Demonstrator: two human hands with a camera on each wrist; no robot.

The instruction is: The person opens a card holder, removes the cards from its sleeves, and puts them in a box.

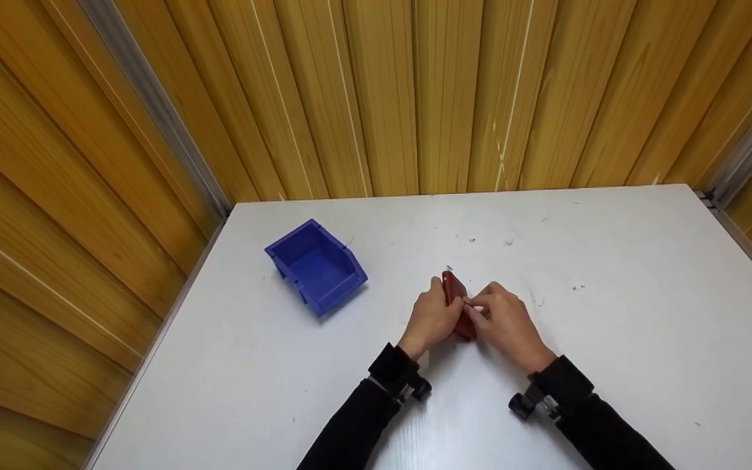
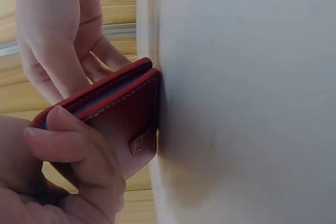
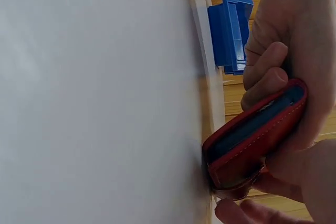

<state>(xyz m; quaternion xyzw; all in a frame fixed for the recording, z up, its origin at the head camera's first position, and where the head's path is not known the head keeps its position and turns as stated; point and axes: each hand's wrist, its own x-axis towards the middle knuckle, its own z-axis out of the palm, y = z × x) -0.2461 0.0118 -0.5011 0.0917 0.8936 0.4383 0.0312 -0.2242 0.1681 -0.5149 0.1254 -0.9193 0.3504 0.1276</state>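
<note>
A red wallet [image 1: 452,286] with stitched edges stands tilted on the white tabletop, between both hands. My left hand [image 1: 433,316] grips it from the left, fingers on the far side and thumb near the edge. From the right, my right hand [image 1: 505,320] pinches at the wallet's edge, with fingertips close to the left thumb. A small stitched tab shows on one face of the wallet [image 2: 118,135] in the left wrist view. The right wrist view shows a dark bluish interior between the covers of the wallet [image 3: 262,145]. Fingers hide parts of it.
A blue plastic bin [image 1: 320,271] sits on the white table [image 1: 232,378], left of and beyond the hands. Yellow wood-look panels [image 1: 382,98] rise behind the table and at its sides. Dark marks dot the tabletop.
</note>
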